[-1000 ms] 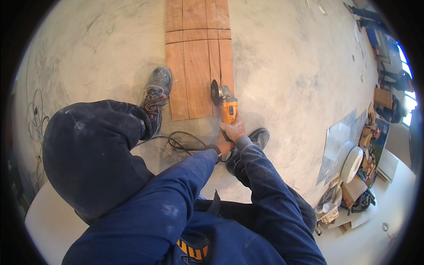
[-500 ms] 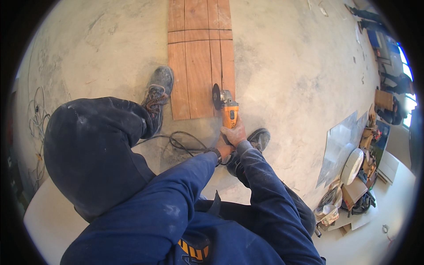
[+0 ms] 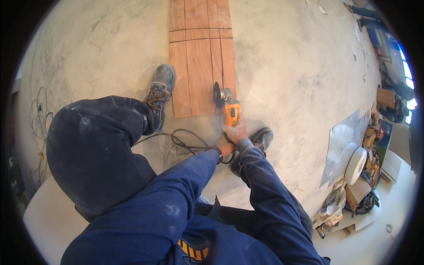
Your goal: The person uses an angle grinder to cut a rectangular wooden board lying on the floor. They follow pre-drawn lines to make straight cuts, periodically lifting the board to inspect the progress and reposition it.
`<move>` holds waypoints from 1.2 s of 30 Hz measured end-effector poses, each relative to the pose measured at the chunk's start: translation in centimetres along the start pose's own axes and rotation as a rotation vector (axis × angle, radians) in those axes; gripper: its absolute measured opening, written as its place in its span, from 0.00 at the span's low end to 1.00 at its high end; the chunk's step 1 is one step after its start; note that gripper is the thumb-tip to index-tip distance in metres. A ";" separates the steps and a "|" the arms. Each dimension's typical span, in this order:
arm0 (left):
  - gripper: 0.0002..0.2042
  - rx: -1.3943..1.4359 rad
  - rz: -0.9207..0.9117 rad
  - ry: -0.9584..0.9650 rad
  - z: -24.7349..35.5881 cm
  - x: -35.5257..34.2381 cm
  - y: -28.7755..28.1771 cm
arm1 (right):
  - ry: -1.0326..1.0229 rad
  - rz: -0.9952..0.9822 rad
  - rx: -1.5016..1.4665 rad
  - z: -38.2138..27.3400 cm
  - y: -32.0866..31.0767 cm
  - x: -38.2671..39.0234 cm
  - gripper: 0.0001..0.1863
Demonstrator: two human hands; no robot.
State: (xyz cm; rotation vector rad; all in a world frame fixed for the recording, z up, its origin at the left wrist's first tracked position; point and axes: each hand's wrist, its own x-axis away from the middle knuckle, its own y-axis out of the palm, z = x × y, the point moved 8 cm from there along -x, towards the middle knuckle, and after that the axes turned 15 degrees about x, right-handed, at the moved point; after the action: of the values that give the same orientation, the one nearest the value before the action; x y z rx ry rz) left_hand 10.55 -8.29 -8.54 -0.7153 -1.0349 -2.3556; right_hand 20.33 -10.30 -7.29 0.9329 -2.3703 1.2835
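Note:
An orange angle grinder [image 3: 230,114] with a dark disc [image 3: 217,94] is held in both my hands over the near end of a reddish-brown wooden board [image 3: 201,75]. My right hand [image 3: 236,129] is wrapped round the grinder's body. Behind it, my left hand [image 3: 225,145] is closed round the rear end, its fingers partly hidden. The disc stands on edge beside a dark line running lengthwise along the board; I cannot tell whether it touches the wood. More dark lines run along and across the board.
A black cable [image 3: 176,139] loops on the concrete floor behind the board. My left shoe [image 3: 160,84] is beside the board, my right shoe [image 3: 261,138] beside my hands. Cardboard and bags [image 3: 357,194] are piled at the right, near a grey sheet [image 3: 342,143]. People's legs [image 3: 369,17] show far right.
The whole view has shifted slightly. My hands keep the same grip on the grinder, which stays at about the same place on the board.

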 end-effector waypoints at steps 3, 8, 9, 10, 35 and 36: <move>0.29 -0.037 -0.002 -0.042 -0.9 -0.4 -0.5 | -0.004 -0.010 -0.026 0.0 0.0 0.0 0.41; 0.27 -0.394 0.001 -0.065 -4.2 -1.0 -2.1 | -0.064 0.051 -0.067 0.2 0.2 0.5 0.42; 0.27 -0.317 -0.008 0.001 -4.3 -1.0 -2.0 | -0.076 0.035 -0.101 0.3 0.5 0.6 0.43; 0.27 -0.215 0.025 0.062 -4.2 -1.2 -2.1 | -0.046 0.014 -0.124 0.7 0.8 0.5 0.43; 0.33 -0.251 0.046 0.086 -4.8 -1.1 -2.1 | -0.073 0.037 -0.019 0.2 -0.1 1.7 0.40; 0.33 -0.263 0.038 0.128 -4.6 -0.9 -2.0 | -0.065 0.027 -0.025 0.4 0.0 1.8 0.40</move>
State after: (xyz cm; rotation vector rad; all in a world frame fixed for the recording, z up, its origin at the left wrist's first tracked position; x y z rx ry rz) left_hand 8.82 -10.43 -12.84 -0.6593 -0.6597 -2.4940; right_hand 18.95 -11.34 -6.55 0.9530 -2.4505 1.2488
